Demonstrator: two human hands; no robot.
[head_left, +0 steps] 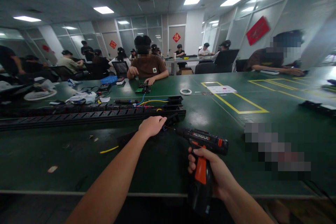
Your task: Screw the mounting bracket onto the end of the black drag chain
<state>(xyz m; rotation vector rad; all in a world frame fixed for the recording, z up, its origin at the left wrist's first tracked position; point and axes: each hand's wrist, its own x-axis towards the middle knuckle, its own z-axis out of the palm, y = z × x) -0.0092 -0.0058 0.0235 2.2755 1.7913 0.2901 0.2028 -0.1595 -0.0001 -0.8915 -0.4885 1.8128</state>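
My right hand is wrapped around the grip of a black and orange cordless drill, which points left. The drill's thin bit reaches to a small dark part close by my left hand. Fingers closed, that hand grips a black part just in front of the long black socket strips. My left forearm and hand cover some of this part, so its full shape is hidden. A yellow wire sticks out to the left of my forearm.
Blue and yellow wires run from the strips' right end. Across the green table a person works on a green circuit board. A white ring and a paper sheet lie farther back. A pixelated object lies right.
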